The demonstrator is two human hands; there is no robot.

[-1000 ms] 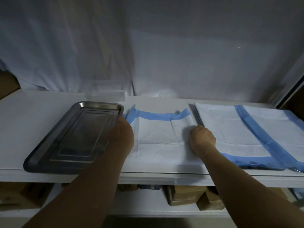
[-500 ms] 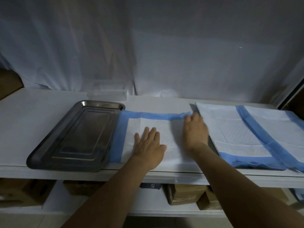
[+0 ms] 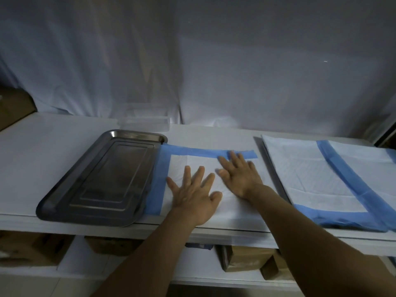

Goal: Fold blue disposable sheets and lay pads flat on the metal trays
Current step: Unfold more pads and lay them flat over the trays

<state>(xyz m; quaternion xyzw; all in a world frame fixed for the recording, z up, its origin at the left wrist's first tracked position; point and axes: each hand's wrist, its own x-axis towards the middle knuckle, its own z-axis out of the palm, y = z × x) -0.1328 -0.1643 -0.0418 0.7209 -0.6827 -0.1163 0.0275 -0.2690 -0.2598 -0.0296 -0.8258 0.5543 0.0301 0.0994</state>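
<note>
Pad (image 3: 192, 160): L hand (image 3: 192, 196), R hand (image 3: 240, 179) fingers (image 3: 188, 175) now spread wider, pressing flat.

The white counter (image 3: 53, 151) carries a metal tray (image 3: 102, 179) at the left, its long rim touching a blue-bordered pad (image 3: 192, 152) spread flat in the middle. A clear plastic box (image 3: 145, 123) sits behind the tray. At the right, a pile of pads (image 3: 321, 172) covers a second tray (image 3: 271, 168), only its dark edge showing.
</note>
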